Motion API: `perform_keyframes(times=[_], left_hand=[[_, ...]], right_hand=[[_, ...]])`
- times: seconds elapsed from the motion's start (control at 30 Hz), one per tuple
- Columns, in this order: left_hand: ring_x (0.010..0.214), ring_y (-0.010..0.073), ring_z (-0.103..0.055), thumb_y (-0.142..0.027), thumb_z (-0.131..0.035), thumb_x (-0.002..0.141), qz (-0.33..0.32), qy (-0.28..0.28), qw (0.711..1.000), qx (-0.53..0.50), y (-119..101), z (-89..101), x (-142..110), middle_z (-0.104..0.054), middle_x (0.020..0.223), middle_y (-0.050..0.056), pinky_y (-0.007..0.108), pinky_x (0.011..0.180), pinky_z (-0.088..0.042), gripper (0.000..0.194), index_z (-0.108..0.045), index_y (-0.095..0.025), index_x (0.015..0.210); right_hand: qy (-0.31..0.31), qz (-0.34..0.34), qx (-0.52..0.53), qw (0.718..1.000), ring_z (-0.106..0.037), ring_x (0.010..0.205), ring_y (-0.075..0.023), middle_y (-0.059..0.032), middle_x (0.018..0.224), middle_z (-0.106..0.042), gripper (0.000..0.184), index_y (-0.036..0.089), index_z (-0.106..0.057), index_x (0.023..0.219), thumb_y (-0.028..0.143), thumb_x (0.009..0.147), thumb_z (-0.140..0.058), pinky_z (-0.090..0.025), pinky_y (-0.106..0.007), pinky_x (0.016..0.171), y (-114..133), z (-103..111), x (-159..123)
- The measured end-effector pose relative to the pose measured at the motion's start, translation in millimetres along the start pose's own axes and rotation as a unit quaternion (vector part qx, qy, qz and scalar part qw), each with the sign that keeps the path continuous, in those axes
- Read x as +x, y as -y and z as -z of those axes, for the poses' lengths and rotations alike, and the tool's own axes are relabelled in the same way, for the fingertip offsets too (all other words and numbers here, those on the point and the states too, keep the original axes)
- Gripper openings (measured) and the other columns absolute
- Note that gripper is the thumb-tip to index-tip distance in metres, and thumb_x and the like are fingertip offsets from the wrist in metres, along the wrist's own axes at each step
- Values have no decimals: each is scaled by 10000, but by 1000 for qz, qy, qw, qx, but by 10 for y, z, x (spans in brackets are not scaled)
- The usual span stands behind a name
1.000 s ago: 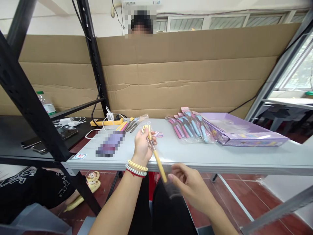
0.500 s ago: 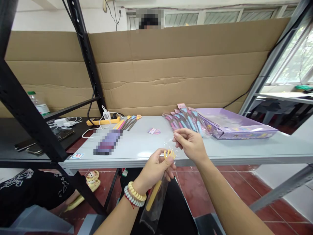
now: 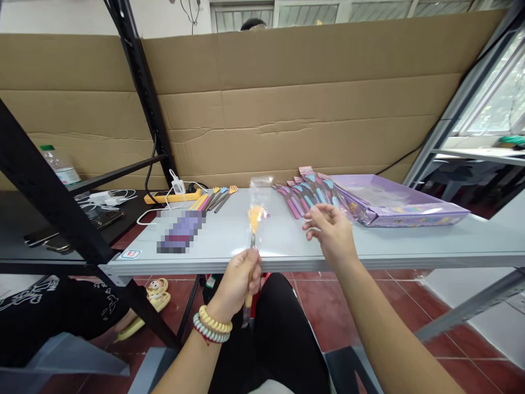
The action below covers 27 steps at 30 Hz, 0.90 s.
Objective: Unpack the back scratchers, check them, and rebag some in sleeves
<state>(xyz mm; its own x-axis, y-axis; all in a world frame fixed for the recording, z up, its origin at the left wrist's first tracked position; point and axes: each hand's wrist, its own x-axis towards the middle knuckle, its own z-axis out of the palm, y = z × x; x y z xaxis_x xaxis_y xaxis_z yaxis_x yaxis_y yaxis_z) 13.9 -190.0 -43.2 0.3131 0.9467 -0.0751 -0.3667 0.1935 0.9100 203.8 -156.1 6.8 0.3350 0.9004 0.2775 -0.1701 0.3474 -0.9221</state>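
Note:
My left hand [image 3: 241, 276] is closed around the handle of a back scratcher in a clear plastic sleeve. Its yellow-orange claw-shaped head [image 3: 256, 214] points up and away over the table edge, and the sleeve's top [image 3: 261, 186] extends beyond the head. My right hand [image 3: 330, 232] hovers to the right, apart from the sleeve, with loosely bent fingers and nothing visible in them. Behind it lie several bagged back scratchers [image 3: 305, 191] with purple and blue handles. Unbagged back scratchers [image 3: 221, 198] with orange, blue and yellow heads rest at the back left.
An open purple box [image 3: 414, 219] stands on the right of the grey table [image 3: 389, 246]. A blurred purple item [image 3: 180, 232] lies at the left, near a yellow power strip [image 3: 174, 197] with white cables. Cardboard [image 3: 287, 98] walls the back; a black metal post [image 3: 143, 93] rises at left.
My left hand has shifted left and lower, now gripping the handle rather than the head, with the bagged back scratcher turned upright. My right hand has moved right, away from it, its fingers looser.

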Motion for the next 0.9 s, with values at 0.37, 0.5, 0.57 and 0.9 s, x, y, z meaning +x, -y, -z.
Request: perform_keyframes(times=[0.37, 0.5, 0.57, 0.9], left_hand=[[580, 133, -630, -459, -708, 685, -206, -40, 978, 16, -538, -423, 183, -634, 687, 3, 277, 614, -529, 382, -533, -163, 852], [544, 98, -594, -424, -691, 716, -242, -49, 967, 61, -516, -504, 197, -612, 679, -13, 243, 591, -504, 338, -532, -165, 864], [518, 87, -573, -410, -671, 739, -261, -57, 961, 65, -532, -527, 216, -593, 656, -25, 229, 559, -487, 307, -520, -169, 853], [443, 81, -525, -364, -713, 660, -285, -113, 951, -48, -1070, -629, 485, -541, 555, -61, 201, 467, -428, 338, -472, -197, 829]], right_hand=[[191, -307, 303, 882, -622, 588, -166, -52, 780, -632, 401, 162, -550, 944, 536, 813, -494, -491, -277, 466, -685, -465, -1004], [182, -290, 358, 869, -597, 570, -147, -31, 758, -601, 396, 172, -563, 898, 551, 811, -489, -448, -242, 429, -708, -483, -1021], [168, -277, 343, 882, -552, 516, -124, -12, 695, -570, 422, 173, -568, 851, 587, 790, -514, -401, -220, 395, -739, -448, -1056], [161, -117, 118, 973, -345, 328, -49, 62, 452, -409, 435, 132, -619, 835, 552, 727, -651, -204, -178, 323, -868, -194, -1043]])
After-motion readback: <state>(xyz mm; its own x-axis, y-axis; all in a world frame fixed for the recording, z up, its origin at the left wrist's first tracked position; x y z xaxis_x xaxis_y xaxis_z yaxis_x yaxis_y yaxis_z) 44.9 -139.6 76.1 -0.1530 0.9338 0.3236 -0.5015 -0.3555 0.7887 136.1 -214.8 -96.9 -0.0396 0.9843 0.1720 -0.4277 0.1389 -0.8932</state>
